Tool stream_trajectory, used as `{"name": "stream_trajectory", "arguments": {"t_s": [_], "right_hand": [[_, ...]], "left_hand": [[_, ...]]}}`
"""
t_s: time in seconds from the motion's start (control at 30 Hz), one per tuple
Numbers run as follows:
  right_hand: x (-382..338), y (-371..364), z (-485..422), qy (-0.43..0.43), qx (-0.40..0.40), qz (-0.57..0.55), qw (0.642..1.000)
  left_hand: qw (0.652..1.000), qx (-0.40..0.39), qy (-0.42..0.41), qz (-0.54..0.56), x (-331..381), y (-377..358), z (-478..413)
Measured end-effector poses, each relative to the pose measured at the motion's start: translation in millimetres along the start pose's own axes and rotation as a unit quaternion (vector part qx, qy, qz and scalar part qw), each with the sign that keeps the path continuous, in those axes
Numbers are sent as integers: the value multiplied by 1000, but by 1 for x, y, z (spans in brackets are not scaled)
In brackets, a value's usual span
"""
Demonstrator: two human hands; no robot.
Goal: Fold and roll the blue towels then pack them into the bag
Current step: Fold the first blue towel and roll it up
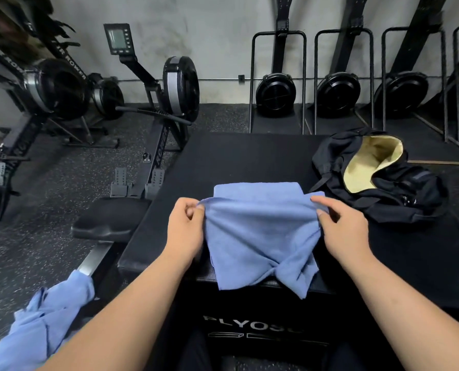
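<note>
Both hands, left hand [186,223] and right hand [340,226], pinched the blue towel [260,231] corners; the twisted hem below the fingers looked likely to fold in crooked.

Hands: two, left hand [185,226], right hand [343,228]. Bag [399,194]: one. Plyo box [249,156]: one. Blue towels: one held towel [260,236], one flat folded piece [257,190] behind it (same towel or second, cannot tell), one crumpled heap [43,317], count inside unclear. Floor rowers [180,87]: three flywheels. Upright rowers [338,92]: three whole, fourth cut by frame edge. Monitor [117,38]: one.
</note>
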State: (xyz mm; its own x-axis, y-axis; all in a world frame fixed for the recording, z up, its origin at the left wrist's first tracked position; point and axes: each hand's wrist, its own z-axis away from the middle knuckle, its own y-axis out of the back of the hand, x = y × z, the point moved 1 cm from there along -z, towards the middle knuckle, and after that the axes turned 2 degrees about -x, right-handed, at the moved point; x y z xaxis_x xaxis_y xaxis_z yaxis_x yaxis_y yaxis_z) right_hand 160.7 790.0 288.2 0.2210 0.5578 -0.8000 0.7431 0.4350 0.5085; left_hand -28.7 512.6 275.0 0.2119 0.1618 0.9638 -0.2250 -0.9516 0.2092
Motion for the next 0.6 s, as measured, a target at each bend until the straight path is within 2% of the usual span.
{"name": "stream_trajectory", "arguments": {"t_s": [0.1,0.17,0.23,0.27,0.4,0.47,0.6], "right_hand": [[8,-15,-37,12,-16,67,998],[28,-30,-45,19,-86,128,988],[51,-47,-38,42,-166,192,966],[60,-53,-31,54,-180,216,958],[75,-65,-18,101,-139,282,944],[77,-64,-18,109,-136,307,935],[74,-56,2,117,-123,290,942]], "left_hand": [[998,12,-12,-57,2,-14,-25],[991,-19,-10,-135,-4,-24,-30],[969,-73,-27,-234,-21,-33,-25],[959,-88,-44,-266,-30,-36,-20],[931,-88,-152,-319,-52,-41,-4],[925,-91,-155,-335,-52,-40,-7],[909,-112,-179,-360,-48,-27,-3]]}}
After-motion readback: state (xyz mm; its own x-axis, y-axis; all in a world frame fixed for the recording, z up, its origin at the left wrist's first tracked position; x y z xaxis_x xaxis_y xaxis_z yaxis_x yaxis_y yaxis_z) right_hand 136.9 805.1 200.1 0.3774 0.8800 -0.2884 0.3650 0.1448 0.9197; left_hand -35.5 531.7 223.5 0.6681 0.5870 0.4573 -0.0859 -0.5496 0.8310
